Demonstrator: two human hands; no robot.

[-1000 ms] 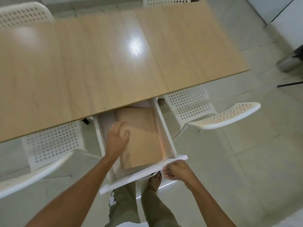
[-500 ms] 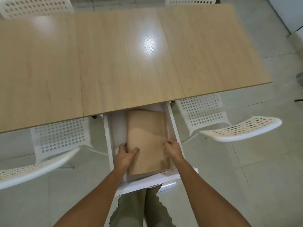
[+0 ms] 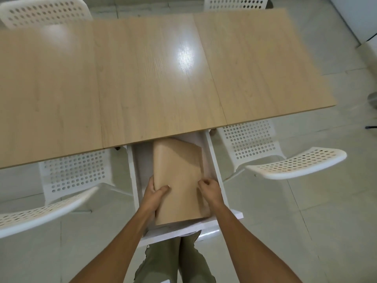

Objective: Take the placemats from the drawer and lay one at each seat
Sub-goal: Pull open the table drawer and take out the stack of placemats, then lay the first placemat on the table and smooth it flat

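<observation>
The drawer (image 3: 212,160) stands pulled out from under the near edge of the table (image 3: 155,78), at its middle section. Inside lies a stack of tan placemats (image 3: 177,176), running lengthwise along the drawer, its far end close under the table edge and its near end against the drawer front. The stack sits toward the drawer's right wall, with bare white floor showing along the left wall. At the far right corner of the stack a lower sheet shows askew beneath the top one.

The left hand (image 3: 156,193) grips the stack's left edge near the drawer front: thumb lies on top, fingers curl under the edge. The right hand (image 3: 211,187) holds the right edge at about the same level, fingers curled onto the top sheet. How many sheets each hand has cannot be told.

Two white perforated chairs flank the drawer on the near side: left chair (image 3: 67,180) and right chair (image 3: 285,160). Two further chair backs show at the table's far edge. The table top carries a light glare near its middle.
</observation>
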